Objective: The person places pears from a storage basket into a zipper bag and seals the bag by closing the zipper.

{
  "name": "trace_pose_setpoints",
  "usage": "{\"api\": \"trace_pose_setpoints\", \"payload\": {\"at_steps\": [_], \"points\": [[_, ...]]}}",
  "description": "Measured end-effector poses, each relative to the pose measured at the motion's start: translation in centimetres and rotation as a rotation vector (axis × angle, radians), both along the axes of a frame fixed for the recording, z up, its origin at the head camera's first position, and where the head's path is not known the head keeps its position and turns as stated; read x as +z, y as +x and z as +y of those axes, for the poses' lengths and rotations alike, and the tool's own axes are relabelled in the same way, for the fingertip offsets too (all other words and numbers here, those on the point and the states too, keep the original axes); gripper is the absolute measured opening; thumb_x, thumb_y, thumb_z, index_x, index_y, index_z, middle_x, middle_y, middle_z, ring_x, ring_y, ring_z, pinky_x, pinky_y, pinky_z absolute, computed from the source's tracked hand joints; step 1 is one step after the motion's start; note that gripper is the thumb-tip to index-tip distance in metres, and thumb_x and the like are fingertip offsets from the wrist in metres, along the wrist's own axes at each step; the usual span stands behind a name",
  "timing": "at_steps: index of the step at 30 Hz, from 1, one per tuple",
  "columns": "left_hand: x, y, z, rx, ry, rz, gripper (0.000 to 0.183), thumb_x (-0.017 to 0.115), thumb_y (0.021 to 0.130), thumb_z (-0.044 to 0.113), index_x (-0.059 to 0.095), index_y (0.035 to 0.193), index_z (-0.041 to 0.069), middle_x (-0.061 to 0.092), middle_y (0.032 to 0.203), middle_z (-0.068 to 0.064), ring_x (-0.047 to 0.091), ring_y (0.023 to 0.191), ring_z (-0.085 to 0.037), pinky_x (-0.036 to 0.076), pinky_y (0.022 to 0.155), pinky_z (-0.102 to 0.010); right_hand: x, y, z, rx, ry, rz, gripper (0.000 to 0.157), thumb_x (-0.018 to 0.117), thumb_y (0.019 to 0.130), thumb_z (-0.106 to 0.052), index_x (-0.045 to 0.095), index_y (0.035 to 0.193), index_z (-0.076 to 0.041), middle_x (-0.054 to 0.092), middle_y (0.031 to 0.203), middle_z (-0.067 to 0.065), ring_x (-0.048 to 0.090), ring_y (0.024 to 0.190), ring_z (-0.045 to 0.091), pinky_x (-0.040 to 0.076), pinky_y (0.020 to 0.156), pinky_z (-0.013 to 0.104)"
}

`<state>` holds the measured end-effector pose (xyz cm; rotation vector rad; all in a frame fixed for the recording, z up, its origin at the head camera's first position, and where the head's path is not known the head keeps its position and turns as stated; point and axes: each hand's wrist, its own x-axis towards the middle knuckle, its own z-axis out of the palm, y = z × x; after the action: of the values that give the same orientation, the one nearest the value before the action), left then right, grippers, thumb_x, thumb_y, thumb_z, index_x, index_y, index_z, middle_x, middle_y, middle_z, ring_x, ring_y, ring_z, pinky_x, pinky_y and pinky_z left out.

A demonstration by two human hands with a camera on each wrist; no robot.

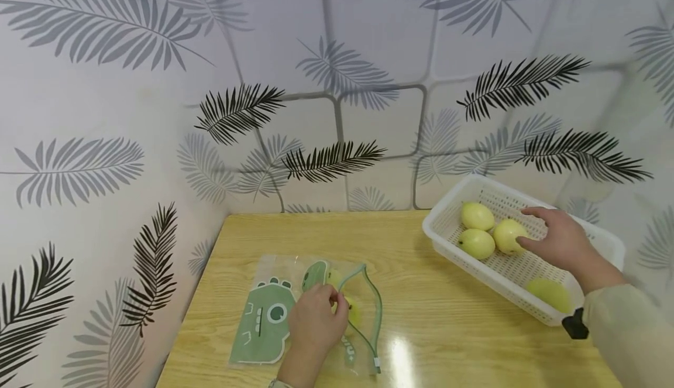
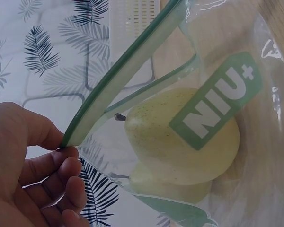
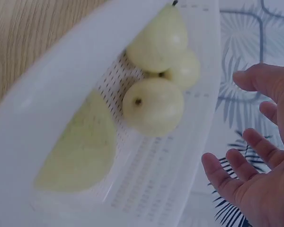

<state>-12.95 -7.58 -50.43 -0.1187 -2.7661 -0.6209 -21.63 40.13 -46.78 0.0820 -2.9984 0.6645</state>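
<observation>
My left hand (image 1: pixel 318 318) pinches the green zip edge of a clear zip bag (image 1: pixel 263 329) with a green cartoon print, between thumb and forefinger. The bag lies on the table with its mouth held apart toward the right. In the left wrist view two yellow-green pears (image 2: pixel 151 137) show inside, one partly behind the other. Over a white plastic basket (image 1: pixel 489 280) hangs my right hand (image 1: pixel 563 244), fingers spread and nothing held. Three pears (image 1: pixel 476 244) cluster in the basket's left part; another pear (image 1: pixel 550 294) sits at its near right end, partly behind the wall.
The wooden table (image 1: pixel 411 282) backs onto a wall (image 1: pixel 368 183) covered in leaf-patterned paper. The basket stands slanted at the table's right, against the wall side. A small black piece (image 1: pixel 576 323) shows by my right wrist.
</observation>
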Motion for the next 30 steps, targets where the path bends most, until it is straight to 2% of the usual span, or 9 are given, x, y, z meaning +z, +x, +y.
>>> {"api": "trace_pose_setpoints", "payload": {"at_steps": [5,9,12,15,17,20,30], "points": [[0.2,0.2,0.0,-0.002,0.008,-0.015,0.017,0.072,0.087,0.023,0.067,0.071,0.019,0.058,0.071,0.010,0.047,0.057,-0.003,0.036,0.048,-0.020,-1.0,0.2,1.8,-0.014,0.019,-0.133,0.087,0.082,0.084,-0.038,0.042,0.145,0.009,0.044,0.140,0.046,0.045,0.122,0.066,0.042,0.094,0.076],[0.1,0.2,0.0,0.003,0.000,-0.006,0.018,0.072,0.087,0.024,0.067,0.071,0.020,0.058,0.070,0.010,0.046,0.055,-0.003,0.036,0.047,-0.020,-2.0,0.7,2.4,0.003,0.027,-0.267,0.102,0.084,0.079,-0.050,0.038,0.145,0.013,0.042,0.140,0.050,0.047,0.121,0.066,0.047,0.090,0.071],[0.0,0.2,0.0,0.008,-0.005,-0.002,0.018,0.072,0.087,0.026,0.067,0.071,0.020,0.057,0.070,0.011,0.045,0.055,-0.002,0.035,0.046,-0.020,-2.2,0.9,2.3,-0.005,-0.014,-0.382,0.109,0.084,0.078,-0.054,0.034,0.147,0.014,0.038,0.142,0.051,0.048,0.121,0.066,0.055,0.079,0.062],[0.0,0.2,0.0,0.007,-0.004,0.001,0.019,0.072,0.088,0.027,0.067,0.070,0.021,0.057,0.071,0.011,0.045,0.055,-0.002,0.035,0.047,-0.020,-2.2,1.0,2.3,-0.036,-0.061,-0.501,0.112,0.083,0.078,-0.056,0.031,0.150,0.011,0.036,0.143,0.049,0.051,0.119,0.064,0.057,0.070,0.055],[-0.1,0.2,0.0,0.003,-0.002,0.015,0.018,0.072,0.087,0.026,0.067,0.070,0.021,0.058,0.070,0.011,0.046,0.055,-0.002,0.036,0.046,-0.020,-2.3,1.0,2.3,-0.061,-0.086,-0.573,0.112,0.083,0.078,-0.057,0.030,0.150,0.010,0.036,0.143,0.047,0.054,0.117,0.061,0.057,0.067,0.053],[-0.2,0.2,0.1,-0.005,0.001,0.032,0.018,0.073,0.086,0.025,0.067,0.070,0.020,0.058,0.070,0.011,0.047,0.055,-0.003,0.036,0.046,-0.019,-2.5,1.2,2.4,-0.073,-0.098,-0.628,0.108,0.083,0.078,-0.056,0.034,0.149,0.008,0.040,0.142,0.044,0.056,0.114,0.055,0.057,0.067,0.051],[-0.5,0.3,0.2,-0.002,0.003,0.037,0.019,0.073,0.086,0.023,0.066,0.069,0.019,0.058,0.070,0.010,0.048,0.055,-0.003,0.036,0.046,-0.019,-3.7,1.4,2.4,-0.063,-0.067,-0.717,0.079,0.081,0.083,-0.047,0.052,0.136,0.005,0.050,0.131,0.037,0.061,0.102,0.041,0.057,0.065,0.047]]}}
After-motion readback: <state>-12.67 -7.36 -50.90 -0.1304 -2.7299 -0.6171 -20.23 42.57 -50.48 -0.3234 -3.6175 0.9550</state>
